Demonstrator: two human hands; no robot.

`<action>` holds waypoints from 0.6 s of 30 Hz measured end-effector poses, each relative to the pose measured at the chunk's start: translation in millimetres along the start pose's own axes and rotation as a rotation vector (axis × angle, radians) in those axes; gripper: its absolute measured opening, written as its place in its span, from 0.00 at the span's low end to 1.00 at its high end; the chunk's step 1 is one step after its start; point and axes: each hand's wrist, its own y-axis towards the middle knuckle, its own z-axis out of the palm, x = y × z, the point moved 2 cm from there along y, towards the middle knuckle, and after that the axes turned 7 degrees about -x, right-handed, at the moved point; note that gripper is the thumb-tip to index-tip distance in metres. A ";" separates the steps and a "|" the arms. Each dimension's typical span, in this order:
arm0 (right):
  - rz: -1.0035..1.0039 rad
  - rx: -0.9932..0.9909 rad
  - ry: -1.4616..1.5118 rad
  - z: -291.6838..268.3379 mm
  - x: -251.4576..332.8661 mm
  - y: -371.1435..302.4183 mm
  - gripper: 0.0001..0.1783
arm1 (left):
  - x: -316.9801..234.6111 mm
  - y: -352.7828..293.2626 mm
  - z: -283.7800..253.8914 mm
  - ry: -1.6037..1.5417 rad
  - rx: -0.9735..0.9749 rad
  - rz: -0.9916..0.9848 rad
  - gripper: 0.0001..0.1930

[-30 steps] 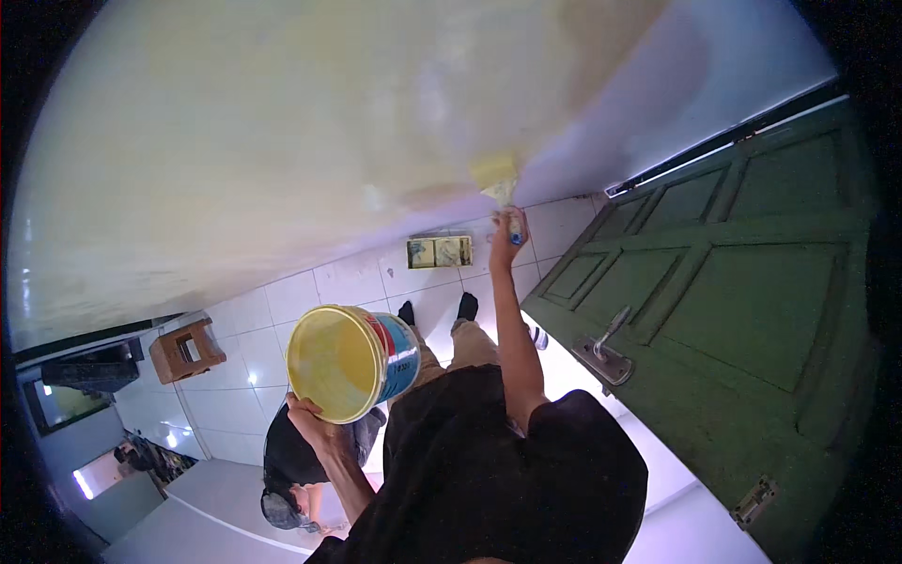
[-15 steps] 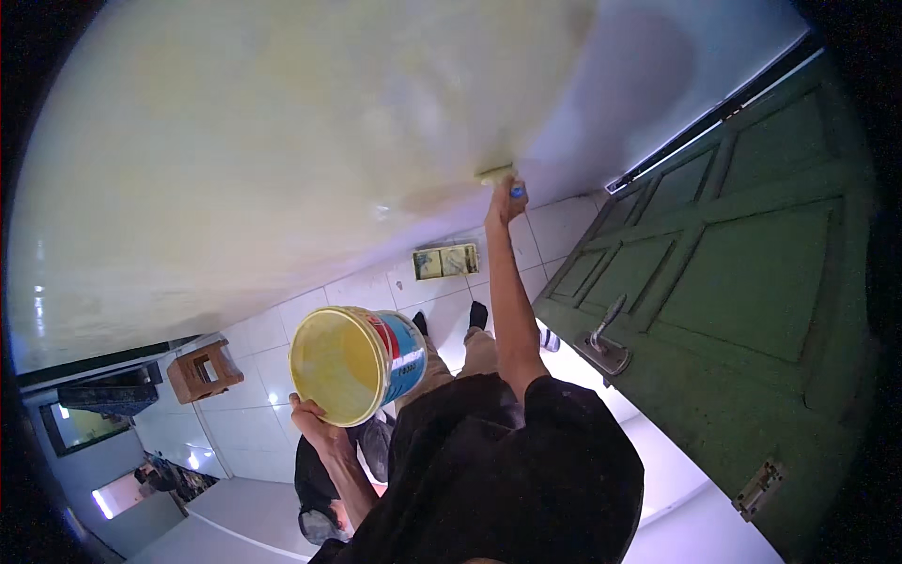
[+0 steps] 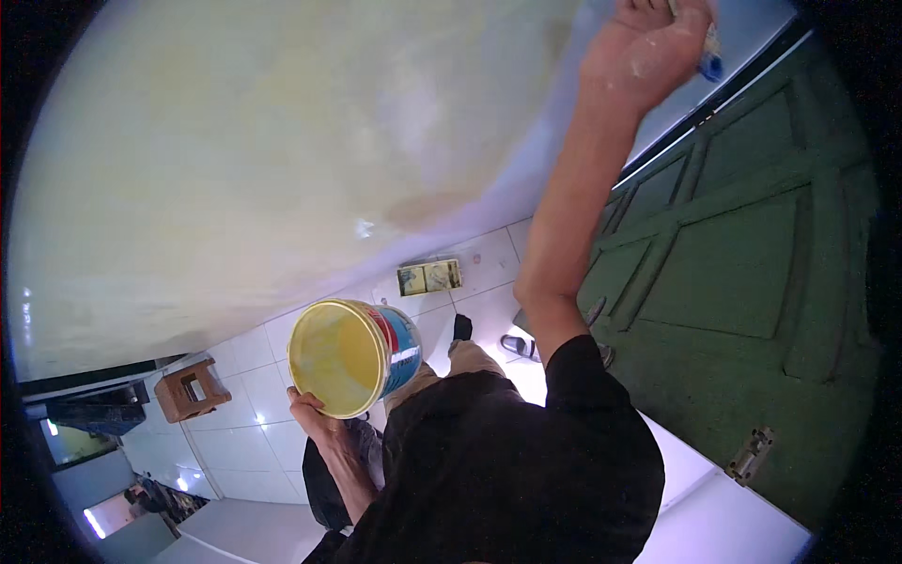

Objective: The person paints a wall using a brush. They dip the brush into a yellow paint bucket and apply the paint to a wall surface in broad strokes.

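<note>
My left hand (image 3: 318, 416) is closed on the lower rim of a paint bucket (image 3: 404, 348). The bucket is tipped with its mouth towards me and has pale yellow paint inside; its outside is blue and red. My right arm is raised high to the right. At the top edge of the picture, my right hand (image 3: 646, 58) is wrapped around a paintbrush (image 3: 711, 66), whose blue handle end sticks out beside the wrist. The bristles are out of sight. Behind the hand rises the pale yellowish wall (image 3: 282, 141), bluish-white towards the right.
A green panelled door (image 3: 723, 263) with a handle stands at the right. On the tiled floor by the wall lies a yellow-rimmed paint tray (image 3: 429, 277). A brown stool (image 3: 191, 389) is at the left. A sandal (image 3: 519, 347) lies near my foot, and someone in dark clothing shows below the bucket.
My right hand has gone up and to the right with the paintbrush, away from the lower wall. The left hand still holds the bucket in nearly the same place.
</note>
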 end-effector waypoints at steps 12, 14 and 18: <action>0.319 -0.637 -0.208 -280.4 -89.8 -150.1 0.21 | -5.7 -12.6 7.8 0.039 -0.043 0.036 0.15; 0.389 -0.682 -0.334 -338.2 -99.6 -192.3 0.20 | -7.5 -23.0 24.0 0.075 -0.154 0.044 0.14; 0.453 -0.757 -0.491 -419.9 -126.1 -251.8 0.17 | -8.3 -18.0 22.5 0.097 -0.072 0.008 0.14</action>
